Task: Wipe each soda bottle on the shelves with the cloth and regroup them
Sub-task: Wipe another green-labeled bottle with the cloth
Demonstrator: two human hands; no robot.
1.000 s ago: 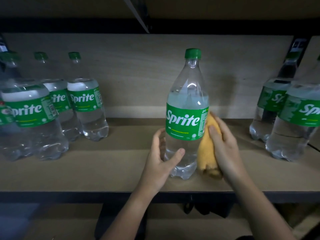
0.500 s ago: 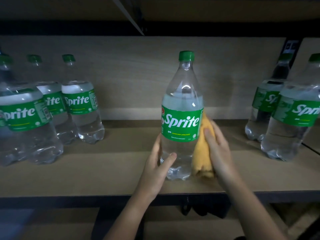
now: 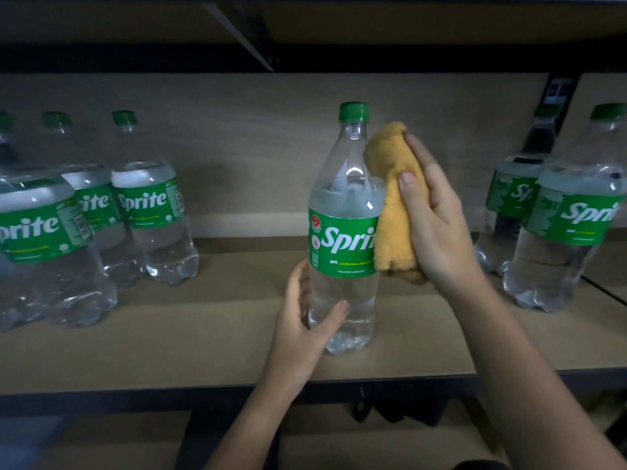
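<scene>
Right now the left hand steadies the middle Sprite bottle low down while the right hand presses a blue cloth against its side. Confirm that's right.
Not quite: the cloth is yellow-orange, not blue, as the head view shows. The rest holds: the left hand steadies the middle Sprite bottle low down while the right hand presses the cloth against its side.

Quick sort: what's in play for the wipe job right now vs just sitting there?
In play:
- clear plastic Sprite bottle with green cap, upright mid-shelf
- yellow fluffy cloth, pressed to its right side
- left hand, steadying its base
- right hand, gripping the cloth

Waiting or background:
- Sprite bottles grouped at left
- Sprite bottles at right
- brown shelf board
</scene>
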